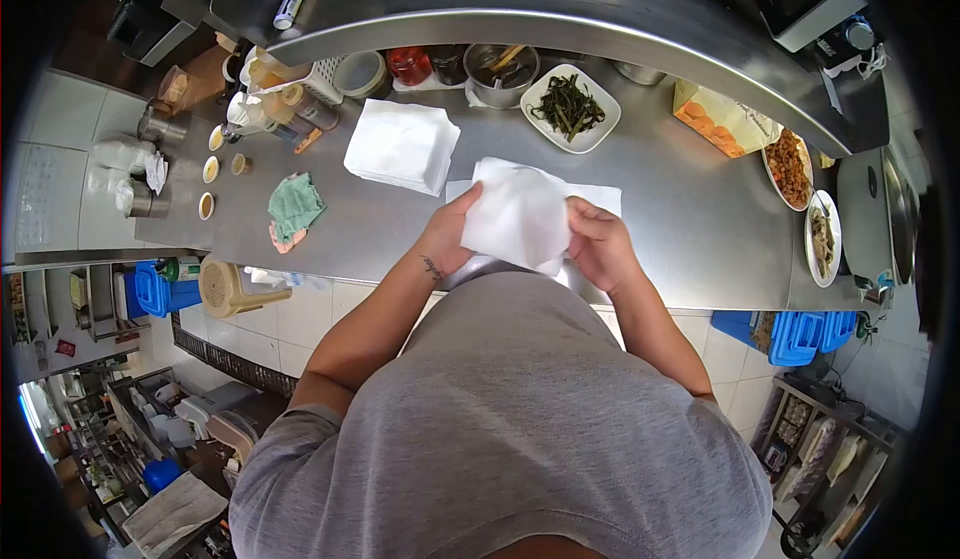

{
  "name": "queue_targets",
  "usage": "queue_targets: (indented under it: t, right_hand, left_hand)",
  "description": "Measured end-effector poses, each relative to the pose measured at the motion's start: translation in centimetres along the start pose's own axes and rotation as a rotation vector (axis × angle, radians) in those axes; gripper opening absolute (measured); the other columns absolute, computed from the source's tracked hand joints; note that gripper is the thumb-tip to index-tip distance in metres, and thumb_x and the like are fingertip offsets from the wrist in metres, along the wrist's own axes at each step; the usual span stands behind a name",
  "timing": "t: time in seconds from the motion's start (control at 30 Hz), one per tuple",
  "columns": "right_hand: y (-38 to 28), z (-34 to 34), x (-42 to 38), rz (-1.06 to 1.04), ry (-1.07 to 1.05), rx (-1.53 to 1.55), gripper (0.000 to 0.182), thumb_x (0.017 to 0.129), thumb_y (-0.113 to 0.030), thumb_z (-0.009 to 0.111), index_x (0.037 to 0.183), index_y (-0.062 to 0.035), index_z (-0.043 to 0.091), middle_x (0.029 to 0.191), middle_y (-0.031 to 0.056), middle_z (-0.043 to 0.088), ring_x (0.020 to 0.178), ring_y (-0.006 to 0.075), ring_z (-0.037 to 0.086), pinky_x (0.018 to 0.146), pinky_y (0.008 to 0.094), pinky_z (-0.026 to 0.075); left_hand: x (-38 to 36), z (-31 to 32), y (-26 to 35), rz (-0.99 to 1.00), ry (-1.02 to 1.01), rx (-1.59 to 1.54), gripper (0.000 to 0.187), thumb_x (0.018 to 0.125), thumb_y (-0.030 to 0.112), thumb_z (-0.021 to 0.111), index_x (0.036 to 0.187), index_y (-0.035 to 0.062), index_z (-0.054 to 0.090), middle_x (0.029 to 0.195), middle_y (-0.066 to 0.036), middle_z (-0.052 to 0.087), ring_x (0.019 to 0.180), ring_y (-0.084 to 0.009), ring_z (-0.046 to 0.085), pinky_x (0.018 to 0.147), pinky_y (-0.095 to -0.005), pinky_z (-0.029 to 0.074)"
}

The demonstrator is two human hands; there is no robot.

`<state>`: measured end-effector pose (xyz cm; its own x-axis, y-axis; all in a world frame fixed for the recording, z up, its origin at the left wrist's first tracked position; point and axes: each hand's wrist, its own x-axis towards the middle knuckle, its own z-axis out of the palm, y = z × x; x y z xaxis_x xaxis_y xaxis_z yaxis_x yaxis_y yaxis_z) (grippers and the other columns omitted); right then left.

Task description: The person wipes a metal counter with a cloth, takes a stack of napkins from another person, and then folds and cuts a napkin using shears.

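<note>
Both my hands on a white napkin.
My left hand (450, 234) and right hand (598, 244) grasp the white napkin (518, 214) with clenched fingers above the bench (680, 209).

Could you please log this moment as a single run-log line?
left hand: grips white napkin | right hand: grips its other edge | napkin stack: on steel counter, apart | green cloth: left

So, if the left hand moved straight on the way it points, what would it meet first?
The left hand points up and right, into the white napkin it already grips. Beyond it probably the green vegetable plate; depth is unclear.
</note>
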<state>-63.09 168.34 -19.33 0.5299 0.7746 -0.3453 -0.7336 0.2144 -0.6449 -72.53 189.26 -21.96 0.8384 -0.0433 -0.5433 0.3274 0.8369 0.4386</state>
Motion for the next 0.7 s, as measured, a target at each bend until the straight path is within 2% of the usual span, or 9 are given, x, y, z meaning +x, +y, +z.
queue_targets:
  t: [0.07,0.1,0.2,0.27,0.4,0.5,0.6,0.67,0.7]
  right_hand:
    - [0.0,-3.4,-0.1,-0.079,0.076,0.001,0.017,0.092,-0.016,0.053,0.099,-0.0011,0.059,0.095,0.0037,0.062,0.09,0.0151,0.059,0.085,0.029,0.045]
    - [-0.3,-4.0,-0.4,-0.098,0.242,-0.056,0.015,0.093,-0.014,0.051,0.099,-0.0028,0.059,0.093,0.0033,0.062,0.086,0.0141,0.059,0.082,0.0299,0.046]
    - [0.5,-9.8,-0.6,-0.081,0.406,-0.236,0.016,0.095,-0.014,0.047,0.097,-0.0032,0.059,0.09,0.0035,0.062,0.081,0.0142,0.059,0.08,0.0297,0.047]
    - [1.4,-12.7,-0.6,0.042,0.647,-0.384,0.02,0.097,-0.02,0.046,0.095,-0.0039,0.058,0.087,0.0039,0.061,0.077,0.0144,0.058,0.079,0.0293,0.047]
    - [1.7,-13.0,-0.8,0.003,0.7,-0.326,0.024,0.096,-0.027,0.047,0.096,-0.0047,0.057,0.086,0.0041,0.06,0.075,0.0138,0.056,0.076,0.0279,0.047]
    - [1.2,-12.2,-0.1,-0.03,0.796,-0.457,0.025,0.094,-0.029,0.053,0.1,-0.0054,0.057,0.084,0.0032,0.058,0.072,0.0126,0.054,0.07,0.0264,0.046]
    - [1.4,-10.5,0.1,-0.153,0.855,-0.523,0.019,0.089,-0.017,0.058,0.104,-0.0053,0.057,0.081,0.0018,0.057,0.069,0.0115,0.052,0.066,0.0254,0.046]
    - [2.8,-12.2,0.3,-0.234,0.776,-0.798,0.028,0.084,-0.004,0.058,0.112,-0.0052,0.055,0.08,0.0012,0.06,0.07,0.0095,0.055,0.063,0.0235,0.045]
    - [3.1,-12.6,0.4,-0.232,0.778,-0.799,0.028,0.084,-0.004,0.058,0.112,-0.0052,0.055,0.08,0.0012,0.06,0.07,0.0095,0.055,0.063,0.0235,0.045]
  left_hand:
    - [0.6,-2.1,0.0,0.0,0.197,0.094,0.046,0.098,0.034,0.047,0.126,-0.0027,0.049,0.12,-0.014,0.058,0.109,-0.0256,0.058,0.097,-0.0379,0.044]
    - [0.9,-3.2,-0.1,-0.001,0.195,0.095,0.046,0.098,0.034,0.047,0.126,-0.0027,0.049,0.12,-0.014,0.058,0.109,-0.0256,0.058,0.097,-0.0379,0.044]
    - [1.9,-7.4,-1.1,0.06,0.253,0.186,0.041,0.098,0.027,0.048,0.123,-0.0048,0.05,0.116,-0.015,0.06,0.105,-0.0252,0.06,0.093,-0.0378,0.047]
    - [2.8,-10.4,-2.2,0.117,0.294,0.265,0.039,0.098,0.024,0.046,0.123,-0.0053,0.049,0.116,-0.015,0.059,0.104,-0.0235,0.06,0.091,-0.0373,0.048]
    - [2.9,-11.3,-2.6,0.127,0.337,0.265,0.035,0.097,0.021,0.048,0.121,-0.0047,0.049,0.112,-0.014,0.06,0.101,-0.0232,0.06,0.089,-0.0367,0.049]
    - [3.1,-11.4,-2.4,0.128,0.335,0.308,0.034,0.096,0.019,0.05,0.121,-0.004,0.049,0.109,-0.013,0.061,0.097,-0.0222,0.061,0.088,-0.0358,0.049]
    - [2.7,-10.8,-2.6,0.167,0.343,0.253,0.031,0.094,0.017,0.052,0.117,-0.0038,0.052,0.106,-0.012,0.062,0.094,-0.021,0.062,0.085,-0.0346,0.05]
    - [2.6,-10.7,-2.7,0.253,0.386,0.305,0.028,0.093,0.017,0.054,0.113,-0.0035,0.054,0.101,-0.011,0.064,0.086,-0.0188,0.064,0.078,-0.0319,0.053]
    - [2.5,-10.4,-2.6,0.251,0.385,0.304,0.028,0.093,0.017,0.054,0.113,-0.0035,0.054,0.101,-0.011,0.064,0.086,-0.0188,0.064,0.078,-0.0319,0.053]
